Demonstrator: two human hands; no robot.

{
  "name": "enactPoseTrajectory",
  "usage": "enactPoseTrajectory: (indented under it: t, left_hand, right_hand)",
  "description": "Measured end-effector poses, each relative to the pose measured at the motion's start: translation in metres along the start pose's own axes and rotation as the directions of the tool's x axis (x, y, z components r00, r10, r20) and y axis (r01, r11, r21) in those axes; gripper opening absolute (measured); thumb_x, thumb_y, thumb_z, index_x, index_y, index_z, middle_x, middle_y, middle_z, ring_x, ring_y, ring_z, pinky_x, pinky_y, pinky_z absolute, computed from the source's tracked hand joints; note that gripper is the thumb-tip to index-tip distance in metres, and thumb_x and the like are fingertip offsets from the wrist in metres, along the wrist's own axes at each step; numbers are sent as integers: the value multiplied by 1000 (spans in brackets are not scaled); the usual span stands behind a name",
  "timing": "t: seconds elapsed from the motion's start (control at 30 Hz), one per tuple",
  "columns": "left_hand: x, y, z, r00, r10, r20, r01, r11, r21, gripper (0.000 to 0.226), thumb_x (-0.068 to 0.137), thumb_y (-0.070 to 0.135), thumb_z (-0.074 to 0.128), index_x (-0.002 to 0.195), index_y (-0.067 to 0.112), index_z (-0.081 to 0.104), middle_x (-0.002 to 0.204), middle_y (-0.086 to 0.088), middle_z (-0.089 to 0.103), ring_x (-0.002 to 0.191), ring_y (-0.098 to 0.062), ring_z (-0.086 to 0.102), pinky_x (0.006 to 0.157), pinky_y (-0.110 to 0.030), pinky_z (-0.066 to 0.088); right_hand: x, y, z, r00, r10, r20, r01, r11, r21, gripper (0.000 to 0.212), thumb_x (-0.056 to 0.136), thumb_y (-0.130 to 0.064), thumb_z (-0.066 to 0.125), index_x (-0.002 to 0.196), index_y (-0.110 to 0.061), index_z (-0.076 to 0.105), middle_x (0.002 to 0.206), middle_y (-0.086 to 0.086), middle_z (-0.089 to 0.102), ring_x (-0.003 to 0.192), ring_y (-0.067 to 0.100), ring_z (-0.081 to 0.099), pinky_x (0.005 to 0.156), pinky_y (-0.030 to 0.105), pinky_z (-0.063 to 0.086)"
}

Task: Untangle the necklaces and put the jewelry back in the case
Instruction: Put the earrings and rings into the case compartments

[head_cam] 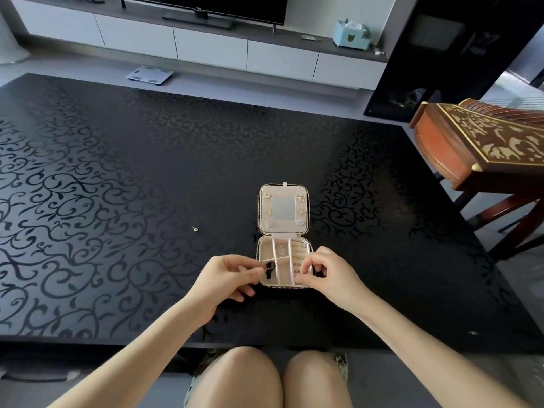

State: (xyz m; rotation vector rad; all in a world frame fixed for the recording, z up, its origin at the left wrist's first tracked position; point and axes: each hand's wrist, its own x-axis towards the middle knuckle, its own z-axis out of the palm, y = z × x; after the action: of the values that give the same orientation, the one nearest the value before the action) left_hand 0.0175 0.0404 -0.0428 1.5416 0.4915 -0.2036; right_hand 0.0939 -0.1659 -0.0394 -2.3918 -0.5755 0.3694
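Looking down from the head cam, this is the put-it-back stage as far as I can judge. The case [267,251] lies open flat on the table [147,172], just in front of the person, its mirror lid away from them. The lid has earrings pinned on it, and the tray already holds a ring and rows of earrings.

The left hand [226,278] pinches a small black piece [269,267] over the tray's near-left pocket. It's too small to tell if that's a cord, a bow or a pendant.

The right hand [326,275] is curled at the case's near-right corner. I can't tell if it's gripping something dark or just steadying the case.

Next move, I reckon: lower the black piece into that pocket and let go. Then there's the gold stud [195,229], well off to the left, which needs a fingertip pinch. No loose chain that I can make out.
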Motion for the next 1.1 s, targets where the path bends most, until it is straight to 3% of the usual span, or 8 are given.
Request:
enactPoseTrajectory:
  t: [0.07,0.13,0.23,0.33,0.57,0.7,0.87,1.1]
  left_hand:
    - [5,1,-15,963,118,-241,-95,990,104,3,81,17,70,81,15,72,63,2,65,52,-9,59,46,-19,42]
    - [16,0,-37,830,301,-468,-85,900,428,11,81,22,69,88,13,69,75,3,66,68,-13,59,62,-24,42]
    - [32,-1,-59,754,394,-526,68,749,659,33,87,21,63,116,6,57,107,-13,57,87,-23,51,76,-30,37]
    - [48,-1,-65,772,421,-476,69,689,721,34,90,15,60,121,2,57,110,-20,52,95,-35,53,76,-32,36]
    - [65,5,-72,810,496,-313,0,535,845,15,91,3,53,91,1,68,87,-11,55,73,-23,46,63,-30,34]
    - [44,25,-49,770,562,-301,-169,636,753,9,86,9,63,86,7,72,86,-2,67,79,-18,59,70,-22,37]
    - [14,43,17,925,378,37,-351,814,463,8,78,18,73,77,26,74,72,17,69,64,7,60,64,-7,44]
    - [41,49,54,925,348,151,-358,669,651,12,84,17,66,92,15,75,85,10,68,75,-1,58,62,-6,38]
  right_hand:
    - [0,4,3,1000,10,-15,-9,996,86,18,72,-28,76,63,-28,60,74,-9,40,67,7,42,67,25,37]
    - [2,5,4,1000,23,-16,-20,990,136,18,71,-26,77,63,-27,61,74,-9,40,68,7,42,69,27,37]
    - [4,7,4,999,41,1,-40,985,170,19,70,-24,78,64,-28,61,74,-8,39,68,8,41,70,29,37]
    - [5,9,4,999,44,9,-45,986,163,19,70,-24,78,64,-28,61,74,-8,39,68,8,41,69,28,37]
    - [6,8,3,999,35,18,-37,986,161,21,69,-25,78,65,-30,59,74,-8,39,66,8,40,68,29,37]
    - [3,9,4,999,32,-34,-27,989,144,24,69,-28,79,67,-26,56,73,-10,41,65,7,41,65,26,36]
    - [-7,11,9,993,41,-115,-9,964,265,33,71,-22,79,69,-23,46,69,-11,44,60,3,39,59,16,34]
    - [-13,11,10,993,55,-100,-9,910,415,20,78,-6,71,80,-15,53,72,-6,48,60,-2,42,62,13,39]
